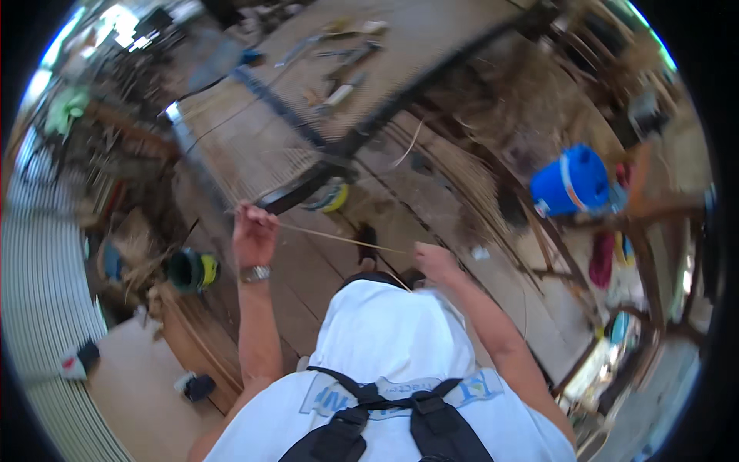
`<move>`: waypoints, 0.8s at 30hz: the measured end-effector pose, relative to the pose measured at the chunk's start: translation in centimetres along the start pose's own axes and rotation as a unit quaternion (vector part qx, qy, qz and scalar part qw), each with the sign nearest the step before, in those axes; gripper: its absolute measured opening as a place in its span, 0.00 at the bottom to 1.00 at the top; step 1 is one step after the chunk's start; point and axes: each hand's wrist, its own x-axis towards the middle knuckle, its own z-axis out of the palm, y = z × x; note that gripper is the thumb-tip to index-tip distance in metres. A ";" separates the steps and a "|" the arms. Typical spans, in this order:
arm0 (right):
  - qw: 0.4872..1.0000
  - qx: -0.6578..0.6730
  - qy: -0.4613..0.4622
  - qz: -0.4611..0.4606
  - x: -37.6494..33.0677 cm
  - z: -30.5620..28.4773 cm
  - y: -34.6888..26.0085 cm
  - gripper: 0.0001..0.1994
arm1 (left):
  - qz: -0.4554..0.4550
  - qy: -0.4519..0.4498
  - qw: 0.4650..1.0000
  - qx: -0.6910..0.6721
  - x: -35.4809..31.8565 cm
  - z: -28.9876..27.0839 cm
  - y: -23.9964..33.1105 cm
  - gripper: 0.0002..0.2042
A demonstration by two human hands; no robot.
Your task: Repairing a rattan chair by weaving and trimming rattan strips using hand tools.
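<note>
- The left hand [254, 235] is raised in front of the person, its fingers closed in a pinch on one end of a thin pale strip [339, 239] of cane or bamboo.
- The strip runs nearly level from that hand toward the right hand [435, 262], crossing above the wooden plank floor [400, 208].
- The right hand sits lower and closer to the body; its fingers look curled around the other end of the strip, though motion blur hides the exact grip.
- A metal wristwatch [255, 273] sits on the left wrist.
- Just beyond the left hand lies a dark curved blade-like tool [296, 192], next to a yellow and green roll [329, 197].
- Further ahead is a woven mat on a frame [308, 92], with several hand tools [342, 65] lying on top of it.
- A dark green container with a yellow band [191, 269] stands to the left of the left forearm.
- A blue plastic bucket [571, 181] stands well off to the right, among wooden chair frames.
- Loose bundles of pale strips [462, 169] lie on the floor between the mat and the bucket.
</note>
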 end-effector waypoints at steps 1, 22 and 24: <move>0.985 0.052 -0.031 0.161 -0.4 -1.1 1.4 0.09 | 0.067 -0.012 0.997 0.028 -0.5 -0.5 3.3 0.08; 0.856 -0.339 0.389 -0.012 -12.4 -23.0 17.1 0.12 | 0.157 0.275 0.917 0.241 0.3 -12.8 27.0 0.04; 0.864 -0.300 0.382 0.135 -12.2 -22.6 11.1 0.13 | 0.169 0.292 0.914 0.227 1.3 -15.1 28.8 0.04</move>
